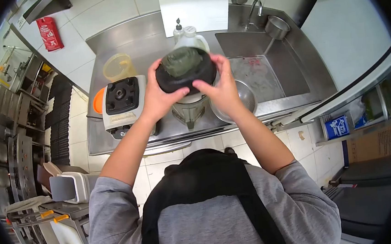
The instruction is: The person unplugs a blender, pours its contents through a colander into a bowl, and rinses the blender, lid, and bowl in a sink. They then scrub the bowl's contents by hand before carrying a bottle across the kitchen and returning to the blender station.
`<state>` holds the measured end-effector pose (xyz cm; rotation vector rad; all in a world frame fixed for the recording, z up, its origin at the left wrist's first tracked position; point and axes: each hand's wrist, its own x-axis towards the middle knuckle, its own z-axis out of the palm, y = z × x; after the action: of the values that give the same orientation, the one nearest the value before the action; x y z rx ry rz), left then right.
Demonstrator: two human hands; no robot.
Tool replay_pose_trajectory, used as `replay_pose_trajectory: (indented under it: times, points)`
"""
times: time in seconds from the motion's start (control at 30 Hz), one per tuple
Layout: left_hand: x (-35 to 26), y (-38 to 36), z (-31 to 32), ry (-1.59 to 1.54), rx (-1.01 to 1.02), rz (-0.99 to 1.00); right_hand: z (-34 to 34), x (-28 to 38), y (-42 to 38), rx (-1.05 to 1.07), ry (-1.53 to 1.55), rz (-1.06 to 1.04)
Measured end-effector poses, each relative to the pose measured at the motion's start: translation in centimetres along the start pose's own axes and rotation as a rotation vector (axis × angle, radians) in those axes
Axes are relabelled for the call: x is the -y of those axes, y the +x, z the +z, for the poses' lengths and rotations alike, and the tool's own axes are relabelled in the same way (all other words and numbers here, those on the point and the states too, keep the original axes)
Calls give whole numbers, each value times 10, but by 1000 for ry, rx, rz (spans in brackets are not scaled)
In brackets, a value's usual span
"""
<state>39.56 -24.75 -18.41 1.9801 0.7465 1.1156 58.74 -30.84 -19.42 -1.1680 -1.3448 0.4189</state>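
Note:
Between both hands is a black round blender lid (pixel 167 80) with a greenish translucent centre. My left hand (pixel 157 96) grips its left side, thumb along the near edge. On the opposite side my right hand (pixel 221 88) holds it, with the thumb pressed on the near rim. Directly under the lid, the clear blender jar (pixel 190 113) stands on the steel counter, its top partly hidden by the lid. Left of the jar sits the blender base (pixel 122 98), its black drive coupling facing up. A metal bowl (pixel 247 98) lies close by my right forearm.
A yellowish clear container (pixel 117 67) and an orange round item (pixel 98 102) are at the left of the counter (pixel 152 43). Behind the lid stand a white jug (pixel 191 37) and a pump bottle (pixel 178 30). At right are the sink (pixel 288 75), tap (pixel 253 14) and a saucepan (pixel 277 27).

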Motion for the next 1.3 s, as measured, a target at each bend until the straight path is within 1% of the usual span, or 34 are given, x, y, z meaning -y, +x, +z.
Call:
replay_pose_trajectory:
  times: [0.07, 0.1, 0.13, 0.17, 0.2, 0.23, 0.27, 0.3, 0.37, 0.4, 0.43, 0.47, 0.53, 0.57, 0.6, 0.63, 0.67, 0.7, 0.73, 0.8, 0.83, 0.87, 0.9, 0.93, 0.97, 1.0, 1.07, 1.1, 1.13, 1.17, 1.2, 1.23, 1.27, 1.3]
  points:
    - [-4, 4, 5, -256, -123, -92, 2, 26, 16, -2, 57, -44]
    - [-11, 3, 6, -388, -154, -150, 2, 32, 23, -45, -34, -136]
    - [-9, 2, 2, -393, -164, -154, 4, 34, 26, -88, -121, -231]
    - [-7, 1, -2, -468, -288, -196, 4, 34, 24, -75, -121, -231]
    - [-3, 1, -6, -540, -415, -239, 1, 33, 18, -134, -52, -195]
    - [10, -4, -19, -672, -467, -226, -2, 30, 10, -190, 18, -155]
    - [1, -15, -37, -818, -499, -245, -11, 26, -6, -159, 3, -58]
    - [9, -27, -58, -858, -528, -193, -21, 19, -28, -121, -11, 38]
    - [24, -64, -105, -902, -637, -109, -32, -5, -76, 75, -180, 301]
    - [52, -89, -135, -878, -653, -110, -23, -11, -97, 183, -123, 335]
    - [52, -108, -155, -704, -738, -98, -13, -14, -109, 289, -64, 373]
    - [63, -128, -176, -534, -852, -140, 0, -15, -110, 322, -48, 381]
    - [89, -167, -207, -323, -1051, -361, 25, -13, -110, 399, 45, 405]
    - [104, -185, -218, -213, -1086, -481, 36, -13, -110, 428, 91, 415]
    - [124, -202, -226, -104, -1113, -597, 45, -15, -108, 435, 104, 420]
    - [153, -220, -232, 7, -1148, -650, 53, -17, -105, 405, 200, 470]
    - [155, -225, -227, 99, -1167, -701, 60, -17, -105, 366, 293, 520]
    - [159, -229, -222, 147, -1154, -728, 71, -15, -111, 250, 313, 462]
    - [170, -234, -215, 192, -1133, -753, 73, -17, -113, 227, 311, 466]
    - [191, -245, -204, 296, -1021, -719, 70, -23, -115, 90, 229, 495]
    - [204, -250, -199, 341, -964, -670, 69, -13, -110, 22, 227, 498]
    - [211, -252, -196, 382, -909, -619, 65, -15, -109, -5, 214, 500]
    - [216, -256, -196, 368, -887, -612, 59, -17, -107, -19, 151, 524]
    - [215, -257, -194, 498, -782, -636, 55, -19, -106, -31, 89, 548]
    - [218, -258, -194, 627, -678, -656, 50, -12, -101, -31, 101, 539]
    - [226, -260, -196, 544, -702, -635, 45, -8, -96, -45, 90, 542]
    - [228, -259, -201, 529, -668, -522, 33, -5, -90, -28, 90, 559]
    - [221, -259, -198, 736, -644, -543, 28, -4, -90, -33, 223, 561]
    - [193, -248, -196, 943, -617, -552, 21, 1, -89, -54, 214, 565]
    - [154, -229, -183, 935, -679, -492, 13, 10, -88, -52, 318, 584]
    - [133, -218, -173, 997, -741, -354, 4, 19, -86, -51, 424, 597]
    - [104, -204, -159, 959, -769, -236, -9, 29, -84, -43, 516, 567]
    - [81, -193, -140, 917, -799, -123, -23, 42, -81, -63, 507, 566]
    - [78, -189, -122, 840, -769, 4, -37, 56, -77, -90, 568, 543]
